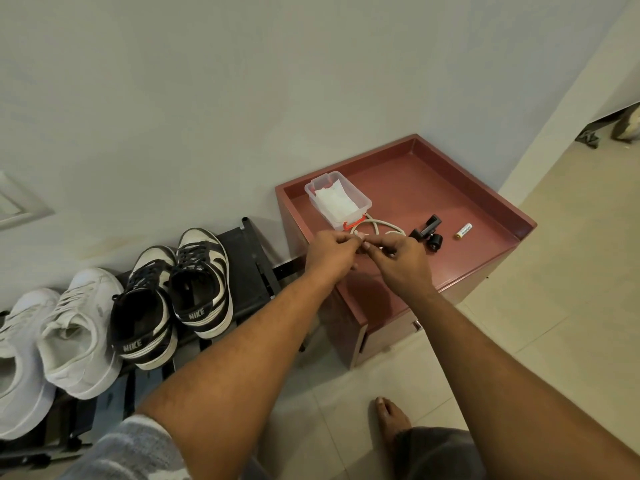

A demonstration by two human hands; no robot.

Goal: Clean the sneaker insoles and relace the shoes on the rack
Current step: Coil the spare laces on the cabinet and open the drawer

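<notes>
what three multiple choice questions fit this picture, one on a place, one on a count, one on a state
1. Where does the battery lie? A in the plastic box; B on the floor; C on the red cabinet.
2. How many black-and-white sneakers stand on the rack? A one; B two; C four.
3. What are the left hand and right hand doing? A pinching the white cord; B hanging idle; C lifting a sneaker.

Answers: 1 C, it rests on the cabinet's top near a black clamp. 2 B, a pair stands beside the white sneakers. 3 A, fingers of both hands close on the cord above the cabinet.
</notes>
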